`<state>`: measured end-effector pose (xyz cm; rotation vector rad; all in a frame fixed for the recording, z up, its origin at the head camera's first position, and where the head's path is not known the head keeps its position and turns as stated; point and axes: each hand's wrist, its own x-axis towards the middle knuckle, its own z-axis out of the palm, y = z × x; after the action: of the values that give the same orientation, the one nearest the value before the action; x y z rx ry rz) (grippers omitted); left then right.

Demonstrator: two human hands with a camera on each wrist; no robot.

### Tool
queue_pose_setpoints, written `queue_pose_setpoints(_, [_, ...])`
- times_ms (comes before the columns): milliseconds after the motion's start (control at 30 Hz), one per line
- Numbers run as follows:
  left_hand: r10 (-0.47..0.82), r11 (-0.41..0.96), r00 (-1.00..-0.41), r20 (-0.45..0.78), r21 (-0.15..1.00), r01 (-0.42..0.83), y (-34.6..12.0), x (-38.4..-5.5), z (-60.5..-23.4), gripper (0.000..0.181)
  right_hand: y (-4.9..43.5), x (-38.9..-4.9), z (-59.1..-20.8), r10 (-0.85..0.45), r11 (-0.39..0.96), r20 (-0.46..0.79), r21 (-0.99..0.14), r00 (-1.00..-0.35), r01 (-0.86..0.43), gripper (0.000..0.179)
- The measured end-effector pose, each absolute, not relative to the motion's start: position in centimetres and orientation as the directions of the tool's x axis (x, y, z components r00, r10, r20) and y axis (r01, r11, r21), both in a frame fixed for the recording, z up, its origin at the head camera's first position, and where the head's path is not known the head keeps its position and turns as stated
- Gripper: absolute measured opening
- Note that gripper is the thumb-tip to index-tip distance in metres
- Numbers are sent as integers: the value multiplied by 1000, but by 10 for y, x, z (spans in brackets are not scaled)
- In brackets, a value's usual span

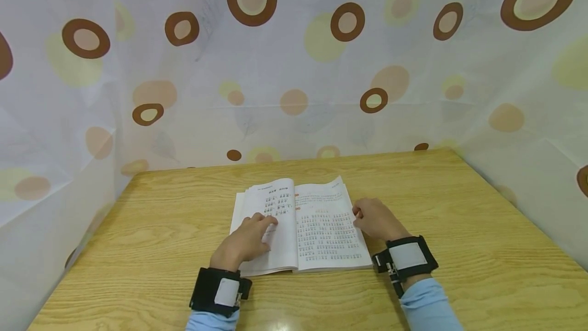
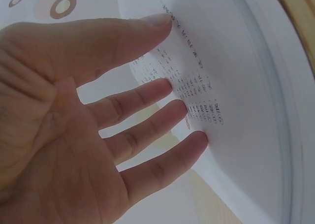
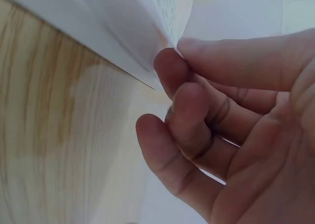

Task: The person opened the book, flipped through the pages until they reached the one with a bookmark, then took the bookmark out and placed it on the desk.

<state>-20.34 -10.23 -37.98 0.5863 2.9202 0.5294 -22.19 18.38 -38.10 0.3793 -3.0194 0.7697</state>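
An open book (image 1: 328, 239) with printed text lies on the wooden table, its pages spread to both sides of the spine. Over the left page (image 1: 281, 254) is my left hand (image 1: 243, 241), its fingers extended and apart; in the left wrist view the fingertips (image 2: 199, 139) touch or nearly touch the paper. At the outer edge of the right side, my right hand (image 1: 378, 218) pinches a page (image 3: 170, 24) between thumb and forefinger, as the right wrist view shows. The other fingers of that hand curl beneath.
The wood-grain table (image 1: 174, 218) extends around the book on every side. Behind it and at both sides hangs a pale sheet (image 1: 275, 65) patterned with brown, peach and yellow circles. Each wrist wears a black strap (image 1: 411, 257) with a white patch.
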Motion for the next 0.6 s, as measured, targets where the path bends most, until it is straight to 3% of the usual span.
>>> queue_pose_setpoints(167, [393,864,-918,-48,363,350,-102,-204,-380,47,186,-222,-380,-259,835,80,-483,-963,-265,12])
queue_pose_setpoints(267, [394,862,-918,-51,366,350,-102,-204,-381,47,183,-222,-375,-317,774,108,-545,-942,-323,12])
queue_pose_setpoints(433, [395,862,-917,-57,368,349,-103,-204,-380,46,164,-216,-358,-518,609,156,-623,-841,-491,21])
queue_pose_setpoints(600, [397,837,-917,-24,420,351,-107,-202,-379,48,130,-204,-356,-684,572,20,-606,-729,-553,41])
